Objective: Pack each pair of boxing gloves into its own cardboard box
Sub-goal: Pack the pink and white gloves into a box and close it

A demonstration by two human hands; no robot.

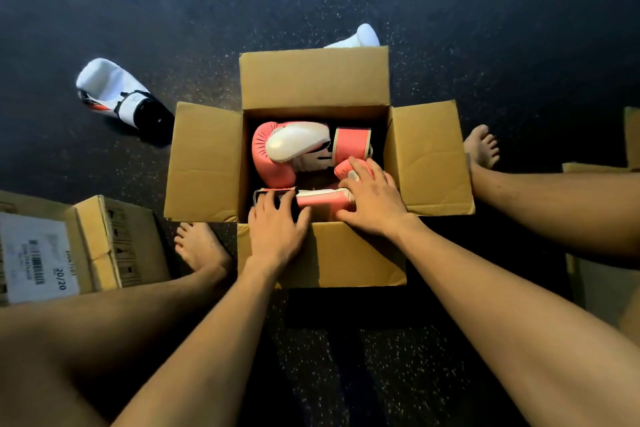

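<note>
The left hand (277, 230) lies with its fingers spread and nearly straight on the dark cuff end of the near pink glove (318, 199), pressing on it rather than gripping. The right hand (372, 199) does the same on that glove's padded right end, fingers stretched flat over it. This glove lies on its side along the near wall inside the open cardboard box (313, 78), which stands on the dark speckled floor (485, 10) between the person's bare legs with all four flaps folded outward. The far pink glove (287, 149), pink with a white panel, fills the far half of the same box, its rounded fist to the left and its pink cuff to the right, just beside the near one. Out on the floor, a white glove (110, 90) lies far left of the box, well apart from it, and a second white glove (356, 40) shows partly behind the far flap. A labelled cardboard box (97, 236) sits at the near left beside the left foot (199, 246), and more cardboard (595, 168) shows at the right edge.
</note>
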